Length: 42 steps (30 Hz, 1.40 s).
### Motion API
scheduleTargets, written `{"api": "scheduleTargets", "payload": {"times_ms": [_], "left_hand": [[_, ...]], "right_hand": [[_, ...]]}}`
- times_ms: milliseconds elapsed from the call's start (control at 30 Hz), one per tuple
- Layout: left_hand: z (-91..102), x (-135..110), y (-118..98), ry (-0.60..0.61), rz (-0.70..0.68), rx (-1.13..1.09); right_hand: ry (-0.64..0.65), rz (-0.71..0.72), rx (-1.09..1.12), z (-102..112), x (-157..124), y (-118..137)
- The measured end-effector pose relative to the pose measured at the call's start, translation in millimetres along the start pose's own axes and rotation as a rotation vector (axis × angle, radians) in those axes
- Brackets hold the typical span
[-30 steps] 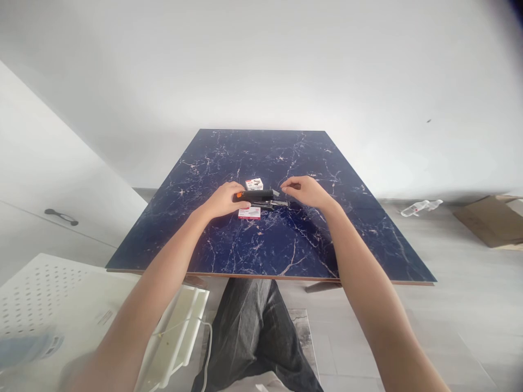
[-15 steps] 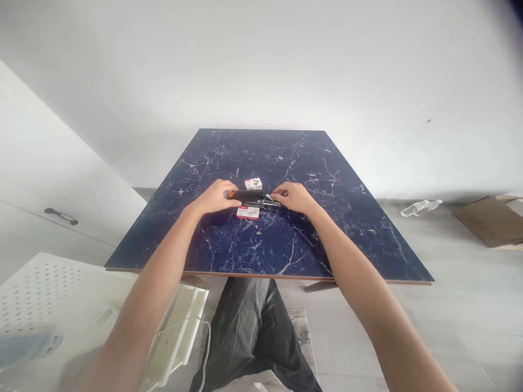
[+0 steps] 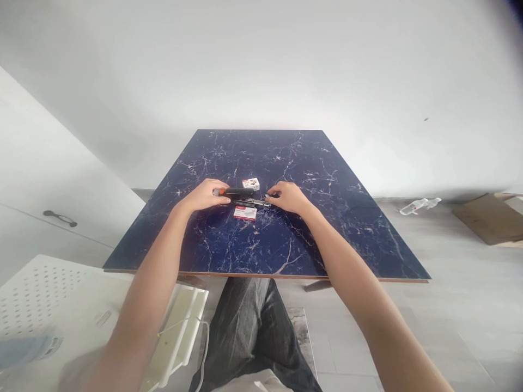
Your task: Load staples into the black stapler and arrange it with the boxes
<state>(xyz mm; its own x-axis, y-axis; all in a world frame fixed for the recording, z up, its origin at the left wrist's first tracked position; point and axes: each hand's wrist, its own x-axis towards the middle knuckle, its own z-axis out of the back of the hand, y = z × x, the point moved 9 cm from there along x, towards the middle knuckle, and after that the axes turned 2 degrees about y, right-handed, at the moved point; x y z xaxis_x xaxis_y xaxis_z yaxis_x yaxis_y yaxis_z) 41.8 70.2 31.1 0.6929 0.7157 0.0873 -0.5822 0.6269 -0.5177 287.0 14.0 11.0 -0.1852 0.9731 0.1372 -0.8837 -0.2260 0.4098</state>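
Bare forearms point(image 3: 161, 256), dark jeans point(image 3: 245, 321), pale top point(image 3: 263, 381)

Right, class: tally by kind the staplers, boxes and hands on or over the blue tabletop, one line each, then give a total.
Stapler: 1
Boxes: 2
Hands: 2
Total: 5

A pale wall point(image 3: 261, 71) faces me beyond a blue, white-veined surface point(image 3: 249, 247); a white panel point(image 3: 36, 158) with a dark handle point(image 3: 60, 219) stands left, grey floor point(image 3: 433, 326) lies to my right.
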Motion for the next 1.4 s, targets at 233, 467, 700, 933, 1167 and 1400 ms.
{"api": "scheduleTargets", "payload": {"times_ms": [233, 467, 700, 933, 1167, 1400], "left_hand": [[-8.3, 0.7, -6.6, -0.031, 0.039, -0.043], [-14.8, 5.3, -19.4, -0.118, -0.021, 0.047], [-18.6, 5.7, -23.7, -0.114, -0.018, 0.053], [-18.9, 4.5, -25.7, -0.112, -0.008, 0.036], [-20.6, 3.9, -25.5, -0.087, 0.018, 0.033], [-21.2, 3.2, -25.1, -0.084, 0.018, 0.019]], "right_hand": [[-0.028, -0.003, -0.125, 9.3, -1.9, -18.5], [-0.004, -0.018, -0.209, 10.2, -1.6, -19.8], [-0.097, -0.032, -0.096, 24.3, -5.7, -20.7], [-0.148, 0.089, 0.184, 38.6, -12.8, 9.3], [-0.006, 0.201, 0.095, 19.2, -11.7, 31.1], [0.016, 0.221, -0.005, 20.0, -15.1, 40.2]]}}
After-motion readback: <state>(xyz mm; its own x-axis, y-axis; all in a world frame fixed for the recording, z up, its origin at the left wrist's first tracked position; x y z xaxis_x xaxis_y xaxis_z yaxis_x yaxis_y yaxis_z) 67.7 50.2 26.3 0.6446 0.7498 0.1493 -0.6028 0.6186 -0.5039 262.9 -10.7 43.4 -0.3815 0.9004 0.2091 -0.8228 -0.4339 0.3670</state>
